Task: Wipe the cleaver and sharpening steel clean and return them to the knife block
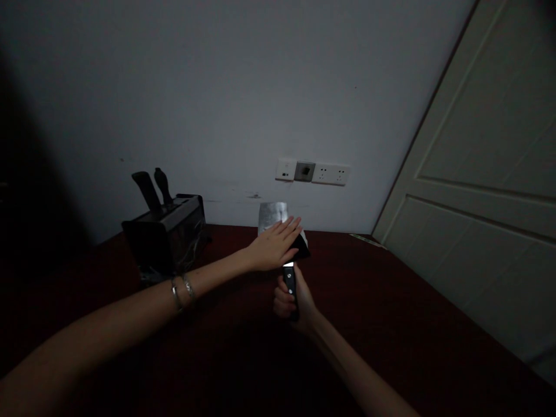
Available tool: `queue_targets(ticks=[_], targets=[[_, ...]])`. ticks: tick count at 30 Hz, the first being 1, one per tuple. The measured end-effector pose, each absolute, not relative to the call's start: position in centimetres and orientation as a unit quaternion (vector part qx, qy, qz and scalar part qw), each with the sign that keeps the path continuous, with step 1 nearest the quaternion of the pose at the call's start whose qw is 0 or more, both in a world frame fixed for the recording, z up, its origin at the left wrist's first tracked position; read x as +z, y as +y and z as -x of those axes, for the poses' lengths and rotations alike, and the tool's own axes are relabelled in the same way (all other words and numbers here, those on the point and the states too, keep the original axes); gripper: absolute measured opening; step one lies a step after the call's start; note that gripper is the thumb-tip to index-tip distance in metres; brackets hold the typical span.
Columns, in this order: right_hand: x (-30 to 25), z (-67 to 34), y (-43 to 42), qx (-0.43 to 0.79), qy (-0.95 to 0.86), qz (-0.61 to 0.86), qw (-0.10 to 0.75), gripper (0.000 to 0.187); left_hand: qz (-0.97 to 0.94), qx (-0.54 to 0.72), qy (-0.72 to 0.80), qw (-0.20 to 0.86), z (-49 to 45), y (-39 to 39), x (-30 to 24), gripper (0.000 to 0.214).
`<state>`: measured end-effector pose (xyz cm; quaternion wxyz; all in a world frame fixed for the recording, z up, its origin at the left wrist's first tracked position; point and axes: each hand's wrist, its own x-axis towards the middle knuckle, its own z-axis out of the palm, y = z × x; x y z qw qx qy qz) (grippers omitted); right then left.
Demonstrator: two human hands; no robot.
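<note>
A cleaver (pixel 273 214) with a broad shiny blade and a black riveted handle is in the middle of the head view, blade pointing away from me. My right hand (pixel 299 298) is closed around its handle. Across the blade lies my left hand (pixel 273 246), fingers stretched out and flat, covering much of the metal. Beside its fingertips a black piece (pixel 303 249) with a pale edge sticks out on the right; I cannot make out whether it is a cloth or something else. Two bracelets are on my left wrist.
A dark knife block (pixel 182 223) with two black handles upright in it stands at the left on the dark red table (pixel 365 289). Behind is a wall with sockets (pixel 330 174). A thin strip (pixel 368 240) lies near the pale panelled door (pixel 486 214). The light is dim.
</note>
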<state>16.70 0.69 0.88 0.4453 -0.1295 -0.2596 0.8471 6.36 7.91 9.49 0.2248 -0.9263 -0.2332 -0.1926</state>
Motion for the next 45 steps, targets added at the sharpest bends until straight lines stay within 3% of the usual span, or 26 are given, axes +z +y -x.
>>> queue_targets(ticks=[6,14,23,32,45], targets=[[1.2,-17.1,0.6,0.848,-0.273,0.11,0.441,0.078,0.936,-0.184,-0.206,0.22,-5.8,8.1,10.1,0.055],[1.0,-16.0,-0.2,0.864,-0.275,0.114,0.407,0.077,0.902,-0.222,-0.313,0.198,-2.8,15.0,13.1,0.057],[2.0,-17.2,0.3,0.847,-0.278,0.097,0.442,0.075,0.935,-0.185,-0.208,0.222,-3.4,10.7,11.0,0.057],[1.4,-16.0,-0.5,0.861,-0.29,0.132,0.396,0.071,0.908,-0.231,-0.282,0.205,-0.7,15.8,13.5,0.056],[2.8,-18.0,0.1,0.832,-0.29,0.137,0.453,0.069,0.944,-0.152,-0.19,0.222,-3.8,6.9,10.1,0.059]])
